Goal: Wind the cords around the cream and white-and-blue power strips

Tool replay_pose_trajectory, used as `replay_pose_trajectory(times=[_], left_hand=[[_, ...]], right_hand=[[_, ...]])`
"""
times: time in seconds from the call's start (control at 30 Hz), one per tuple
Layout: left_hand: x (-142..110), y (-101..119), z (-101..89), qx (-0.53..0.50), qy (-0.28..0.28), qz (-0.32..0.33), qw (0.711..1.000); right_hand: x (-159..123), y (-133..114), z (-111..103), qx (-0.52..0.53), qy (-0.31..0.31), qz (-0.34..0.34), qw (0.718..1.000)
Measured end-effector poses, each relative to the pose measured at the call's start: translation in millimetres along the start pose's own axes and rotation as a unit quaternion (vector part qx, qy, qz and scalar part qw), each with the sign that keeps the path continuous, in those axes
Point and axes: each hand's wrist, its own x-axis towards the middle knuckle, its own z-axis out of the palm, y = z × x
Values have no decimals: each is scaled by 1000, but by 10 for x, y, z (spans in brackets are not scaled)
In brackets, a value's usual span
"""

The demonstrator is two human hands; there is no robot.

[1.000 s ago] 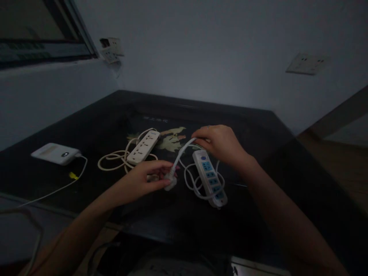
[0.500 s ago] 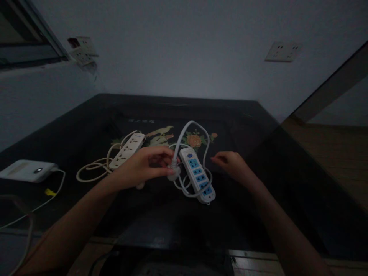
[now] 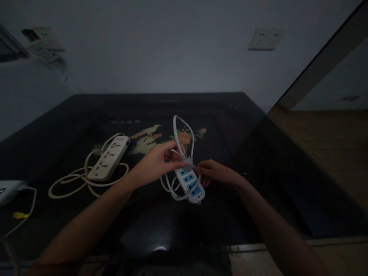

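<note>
Two power strips (image 3: 109, 159) (image 3: 189, 178), one white box (image 3: 8, 190) on the worktop (image 3: 224, 216). Left hand (image 3: 161, 159) pinches one plug (image 3: 188, 164); right hand (image 3: 215, 171), can't tell.

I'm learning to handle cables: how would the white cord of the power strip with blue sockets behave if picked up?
The white cord would probably flex with some springiness, since it holds an arch above the dark table. Pulling it might drag or turn the power strip, as a loop crosses the strip's near end.
</note>
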Motion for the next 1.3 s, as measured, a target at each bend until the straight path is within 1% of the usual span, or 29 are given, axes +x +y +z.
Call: replay_pose_trajectory(times=[0.1,0.27,0.33,0.47,0.6,0.67,0.8,0.93,1.03,1.13,1.3], left_hand=[[25,-32,-3,25,7,5,1000],[47,-30,48,59,-16,-4,998],[51,-42,61,67,-12,-5,998],[70,-112,67,121,4,16,992],[93,-189,76,182,7,41,982],[105,-218,81,200,8,50,978],[140,-296,79,199,15,54,978],[181,-410,60,181,25,57,981],[201,-464,32,175,28,59,982],[211,-475,3,174,22,58,983],[223,-477,-9,175,7,54,983]], right_hand=[[-18,-14,34,40,-2,4,999],[-51,-70,99,95,-12,-2,995],[-58,-86,118,113,-14,-4,994],[-56,-87,141,142,-12,-6,990],[-34,-70,155,183,-15,-21,983],[-22,-72,166,197,-6,-27,980],[1,-79,197,182,40,-45,981],[44,-36,229,157,49,-93,982],[75,6,260,158,65,-120,978],[93,23,300,154,89,-120,977],[119,16,346,93,117,-128,980]])
